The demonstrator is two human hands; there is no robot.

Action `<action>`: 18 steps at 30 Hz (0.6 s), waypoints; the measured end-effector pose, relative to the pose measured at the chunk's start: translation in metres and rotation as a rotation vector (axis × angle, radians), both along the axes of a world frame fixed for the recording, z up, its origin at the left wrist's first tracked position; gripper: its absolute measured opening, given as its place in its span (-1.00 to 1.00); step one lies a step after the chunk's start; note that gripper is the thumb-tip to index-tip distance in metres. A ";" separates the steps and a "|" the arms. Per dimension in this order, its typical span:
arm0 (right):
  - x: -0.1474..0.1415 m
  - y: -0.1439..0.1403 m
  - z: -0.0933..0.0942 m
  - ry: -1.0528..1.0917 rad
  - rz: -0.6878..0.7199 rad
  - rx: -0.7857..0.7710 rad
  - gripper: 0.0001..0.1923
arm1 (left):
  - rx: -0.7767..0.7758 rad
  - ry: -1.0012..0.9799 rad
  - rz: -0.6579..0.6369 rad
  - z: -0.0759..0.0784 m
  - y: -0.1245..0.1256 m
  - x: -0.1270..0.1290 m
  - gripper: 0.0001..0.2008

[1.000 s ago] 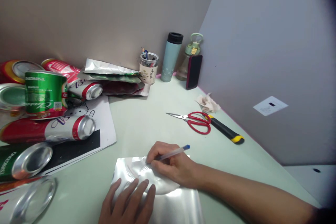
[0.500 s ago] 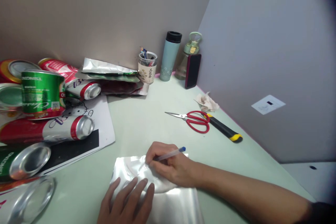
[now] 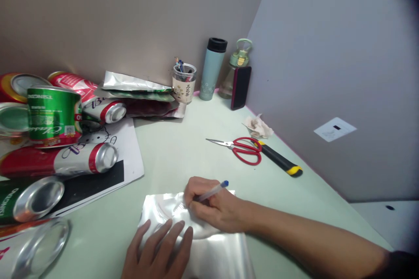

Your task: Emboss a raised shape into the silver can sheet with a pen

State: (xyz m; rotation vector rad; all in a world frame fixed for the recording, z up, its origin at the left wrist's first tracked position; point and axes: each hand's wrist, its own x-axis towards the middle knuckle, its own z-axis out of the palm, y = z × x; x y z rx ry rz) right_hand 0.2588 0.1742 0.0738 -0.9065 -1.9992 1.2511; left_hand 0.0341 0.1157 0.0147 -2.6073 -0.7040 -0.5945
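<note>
Silver sheet (image 3: 199, 244) lying flat at near desk (image 3: 183, 148) edge | left hand (image 3: 157, 255) pressing it, fingers spread | right hand (image 3: 212, 207) pinching pen (image 3: 209, 192), tip pointing left onto sheet, shaft slanting far-right.

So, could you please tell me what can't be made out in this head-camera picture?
- Pen tip and any marks on the shiny sheet: hidden by the right hand and glare.
- Left hand: wrist cut off by the bottom edge.
- Sheet's near edge: cut off likewise.
- Contents of the pen cup: too small.
- Cans at left: partly cut off by the frame.
</note>
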 end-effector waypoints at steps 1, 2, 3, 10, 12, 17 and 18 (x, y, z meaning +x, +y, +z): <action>0.000 0.000 -0.001 0.010 -0.003 -0.025 -0.88 | 0.000 0.000 0.001 0.000 0.000 0.000 -0.56; 0.000 0.000 -0.003 0.025 -0.014 -0.062 -0.88 | -0.001 -0.003 0.002 -0.001 0.000 -0.001 -0.56; 0.000 0.000 -0.004 0.045 -0.034 -0.103 -0.89 | -0.002 -0.006 0.005 -0.001 0.000 -0.001 -0.57; 0.000 -0.002 -0.007 0.060 -0.142 -0.152 -0.90 | -0.003 -0.006 0.000 0.000 0.000 0.000 -0.55; -0.001 -0.002 -0.007 0.051 -0.133 -0.119 -0.90 | 0.002 -0.007 -0.003 0.001 0.001 0.001 -0.55; -0.002 -0.002 -0.009 0.030 -0.130 -0.079 -0.89 | 0.006 -0.017 0.007 0.000 0.000 0.000 -0.55; -0.002 -0.002 -0.010 0.028 -0.131 -0.075 -0.89 | 0.005 -0.014 0.008 -0.001 0.000 0.000 -0.56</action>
